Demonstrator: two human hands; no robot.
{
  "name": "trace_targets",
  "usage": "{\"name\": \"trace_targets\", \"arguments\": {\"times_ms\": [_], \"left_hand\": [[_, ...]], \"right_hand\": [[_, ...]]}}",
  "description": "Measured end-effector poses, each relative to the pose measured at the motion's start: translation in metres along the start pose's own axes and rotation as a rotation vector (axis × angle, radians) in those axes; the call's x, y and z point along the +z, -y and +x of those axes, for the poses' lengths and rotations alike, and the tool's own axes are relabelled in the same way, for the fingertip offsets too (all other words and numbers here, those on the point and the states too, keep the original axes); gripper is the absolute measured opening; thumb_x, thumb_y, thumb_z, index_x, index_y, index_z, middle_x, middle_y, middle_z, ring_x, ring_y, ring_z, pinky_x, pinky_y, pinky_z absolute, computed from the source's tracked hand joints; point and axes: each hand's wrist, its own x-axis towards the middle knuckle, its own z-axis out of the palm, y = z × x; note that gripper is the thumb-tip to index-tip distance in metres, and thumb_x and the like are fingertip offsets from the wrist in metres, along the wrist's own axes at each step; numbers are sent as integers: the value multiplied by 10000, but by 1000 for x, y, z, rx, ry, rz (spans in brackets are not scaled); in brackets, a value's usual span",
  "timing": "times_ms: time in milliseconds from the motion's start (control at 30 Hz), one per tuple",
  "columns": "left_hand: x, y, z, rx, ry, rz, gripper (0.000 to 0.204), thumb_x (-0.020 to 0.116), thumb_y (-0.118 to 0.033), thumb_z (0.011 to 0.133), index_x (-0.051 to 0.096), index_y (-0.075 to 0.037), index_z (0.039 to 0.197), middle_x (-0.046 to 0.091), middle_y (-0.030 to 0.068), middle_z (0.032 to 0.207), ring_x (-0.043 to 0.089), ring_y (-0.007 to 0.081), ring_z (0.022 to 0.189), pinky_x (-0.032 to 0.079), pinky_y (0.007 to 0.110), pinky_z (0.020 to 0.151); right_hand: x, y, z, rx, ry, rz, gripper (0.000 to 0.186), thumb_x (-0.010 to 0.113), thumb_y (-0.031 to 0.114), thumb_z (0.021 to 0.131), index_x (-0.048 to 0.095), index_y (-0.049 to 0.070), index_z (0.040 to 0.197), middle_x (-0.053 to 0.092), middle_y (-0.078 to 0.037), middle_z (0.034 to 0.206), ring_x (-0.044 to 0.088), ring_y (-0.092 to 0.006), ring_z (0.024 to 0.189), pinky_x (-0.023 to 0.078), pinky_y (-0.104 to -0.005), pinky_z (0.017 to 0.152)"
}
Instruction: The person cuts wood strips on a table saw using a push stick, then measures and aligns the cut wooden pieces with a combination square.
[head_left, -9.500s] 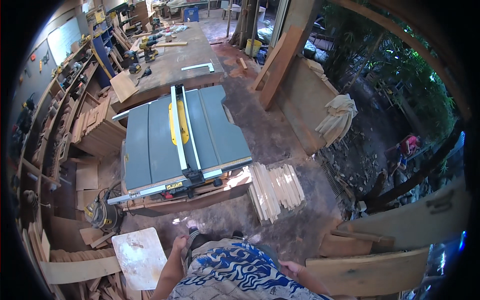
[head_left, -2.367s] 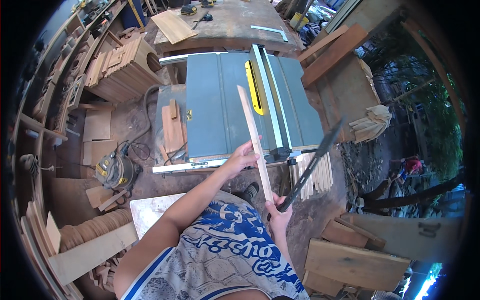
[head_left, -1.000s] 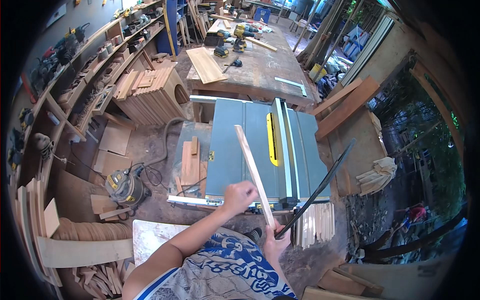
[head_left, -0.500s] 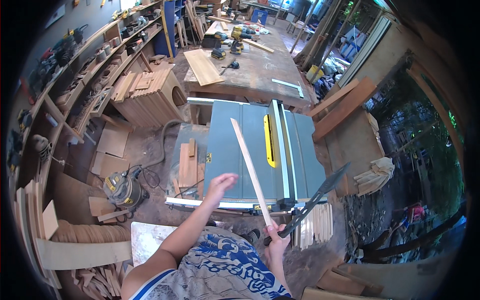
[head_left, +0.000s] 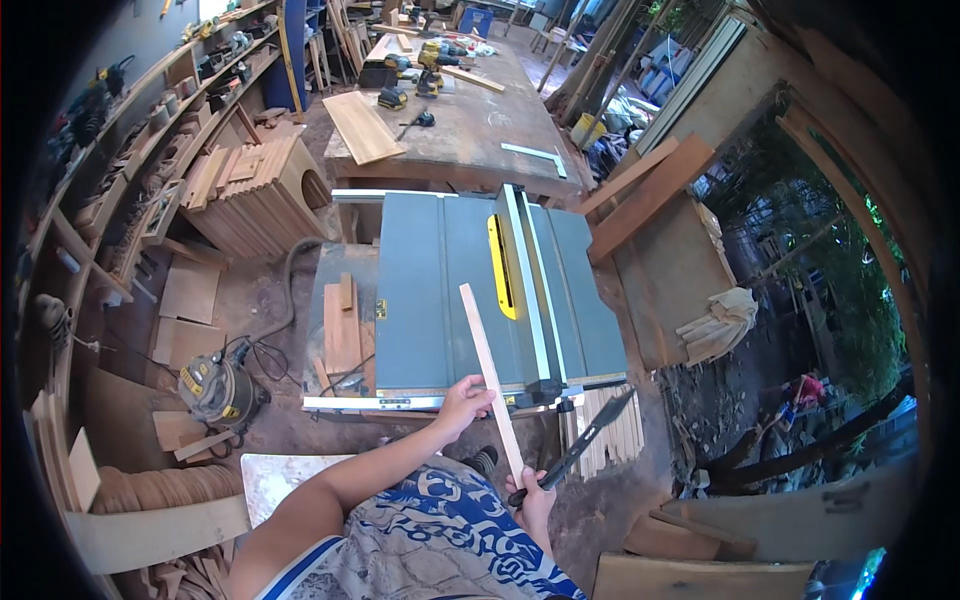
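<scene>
Well to the left of both hands' fingers, a round grey-and-yellow shop vacuum (head_left: 218,388) stands on the floor; nearer them, and closer to the wearer, lies a white, stained flat panel (head_left: 290,478). Ahead and left of the left fingers are reddish-brown wooden boards (head_left: 342,332) beside a grey-blue, flat-topped table saw (head_left: 412,285), which spreads out ahead of both hands. The left hand (head_left: 462,408) has its fingers curled at the left edge of a long, thin strip of pale wood (head_left: 479,345); whether they grip it or merely touch it, I cannot tell. The strip slants up and left from the right hand, its far end above the saw top. Ahead of the fingers sits the saw's long yellow insert (head_left: 503,275). The right hand (head_left: 536,498) has its fingers clamped around the strip's near end and the handle of a long, flat black tool (head_left: 583,442), which points up and right. Just beyond those fingers, to the right, lies a stack of pale wooden strips (head_left: 622,440).
</scene>
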Motion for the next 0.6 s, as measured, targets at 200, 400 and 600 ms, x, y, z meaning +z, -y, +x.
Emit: {"name": "trace_targets", "arguments": {"times_ms": [200, 400, 600], "left_hand": [[15, 24, 9, 10, 47, 69, 356, 710, -175, 950, 549, -41, 1239, 714, 78, 941, 647, 117, 806, 503, 254, 707], [23, 30, 9, -14, 82, 95, 345, 731, -165, 933, 549, -41, 1198, 688, 61, 882, 640, 121, 777, 508, 248, 675], [27, 31, 10, -13, 68, 94, 327, 732, -156, 930, 560, -38, 1182, 688, 61, 871, 635, 114, 756, 505, 239, 660]], "right_hand": [[-27, -5, -3, 25, -104, 67, 318, 659, -75, 882, 405, 95, 972, 623, -129, 855, 681, -283, 685, 583, -389, 613], [-41, -13, -3, 73, -144, 119, 303, 632, -86, 892, 412, 98, 988, 598, -113, 843, 684, -277, 710, 577, -378, 618], [-50, -18, 3, 41, -87, 110, 310, 616, -91, 894, 407, 114, 997, 595, -104, 845, 677, -273, 719, 570, -376, 619]]}}
